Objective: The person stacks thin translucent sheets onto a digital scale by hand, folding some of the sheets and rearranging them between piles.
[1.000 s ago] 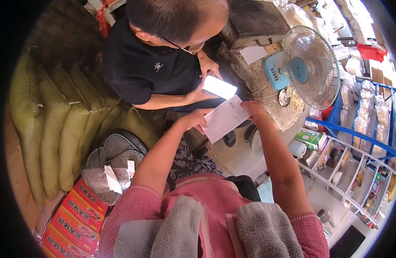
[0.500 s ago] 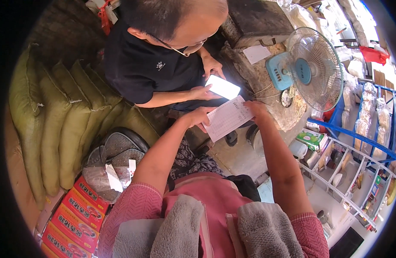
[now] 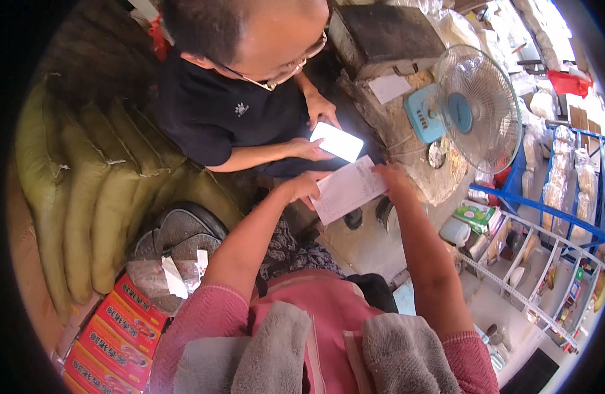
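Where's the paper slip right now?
Head view, just right of centre: the paper slip is held between the wearer's left hand and right hand, just below the glowing phone.

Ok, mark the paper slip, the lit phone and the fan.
Paper slip (image 3: pixel 347 192): head view, middle of its sheet.
Lit phone (image 3: pixel 338 142): head view, on its bright screen.
Fan (image 3: pixel 460 112): head view, on its blue hub.

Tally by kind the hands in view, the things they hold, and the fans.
Hands: 4 (wearer's left hand and right hand; co-worker's upper hand and lower hand)
Paper, held by the wearer: 1
Phone, held by the co-worker: 1
Fan: 1
Total: 7
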Action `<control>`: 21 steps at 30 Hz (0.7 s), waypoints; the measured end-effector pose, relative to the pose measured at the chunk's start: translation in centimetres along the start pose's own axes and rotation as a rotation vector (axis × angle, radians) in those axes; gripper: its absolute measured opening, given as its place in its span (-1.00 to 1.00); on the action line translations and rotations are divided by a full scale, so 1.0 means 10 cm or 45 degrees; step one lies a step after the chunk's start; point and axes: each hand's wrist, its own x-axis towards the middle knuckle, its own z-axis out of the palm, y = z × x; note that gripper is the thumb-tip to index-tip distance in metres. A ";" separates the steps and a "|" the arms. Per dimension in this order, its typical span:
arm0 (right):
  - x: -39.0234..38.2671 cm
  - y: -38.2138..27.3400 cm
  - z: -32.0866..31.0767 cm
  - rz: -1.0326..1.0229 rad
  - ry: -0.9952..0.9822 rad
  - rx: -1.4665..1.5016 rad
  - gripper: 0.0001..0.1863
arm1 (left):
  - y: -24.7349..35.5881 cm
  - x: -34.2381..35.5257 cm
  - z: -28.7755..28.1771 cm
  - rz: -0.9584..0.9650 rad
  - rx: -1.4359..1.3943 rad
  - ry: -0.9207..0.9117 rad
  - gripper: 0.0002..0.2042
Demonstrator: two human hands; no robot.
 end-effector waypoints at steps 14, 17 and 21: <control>-2.18 -1.04 -0.61 -0.812 -0.950 0.935 -0.61 | 1.89 -3.01 0.69 1.345 -0.051 0.544 -0.14; -2.21 -0.98 -0.56 -0.775 -0.921 0.947 -0.63 | 2.75 -3.44 0.65 1.705 -0.281 0.435 -0.19; -2.15 -0.74 -0.55 -0.650 -0.857 0.933 -0.67 | 3.75 -3.73 0.53 1.868 -0.211 0.532 -0.34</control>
